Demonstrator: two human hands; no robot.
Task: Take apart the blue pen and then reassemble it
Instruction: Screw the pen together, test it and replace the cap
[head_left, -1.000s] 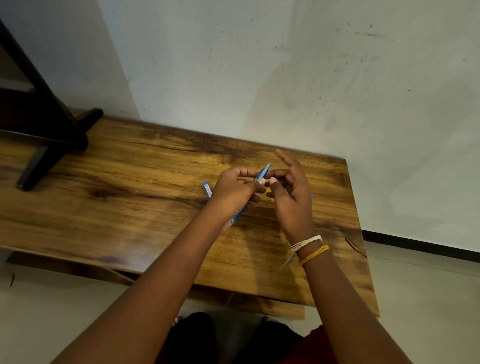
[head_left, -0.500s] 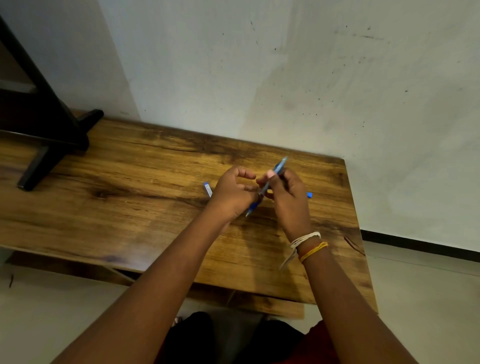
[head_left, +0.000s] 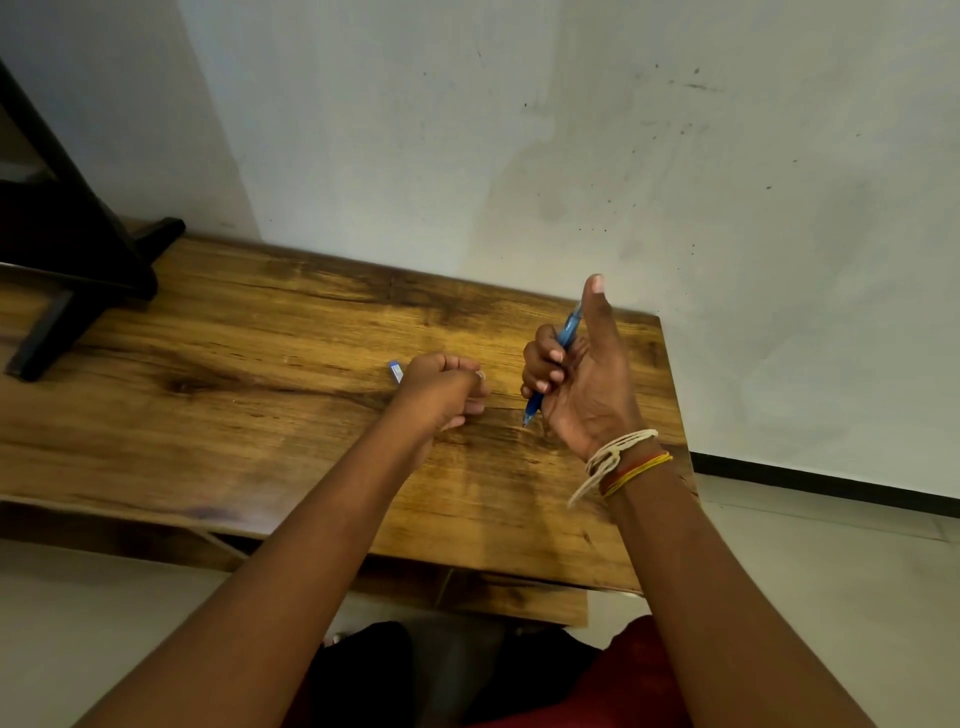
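1. Above the right part of the wooden table (head_left: 234, 426), your right hand (head_left: 587, 384) holds the blue pen (head_left: 563, 338) upright, fingers wrapped shut around its barrel, thumb raised.
2. Your left hand (head_left: 441, 389) is curled near-closed beside it; what it holds, I cannot tell.
3. Keep the slim, smooth plastic barrel steady; a small blue piece (head_left: 396, 372) lies on the grainy wood, ready for refitting.

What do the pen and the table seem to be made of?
The blue pen, gripped in the right hand, looks like translucent plastic: light shows through its upper barrel. The table shows brown wood grain with dark knots and a slight sheen; whether it is solid wood or a printed laminate cannot be told.
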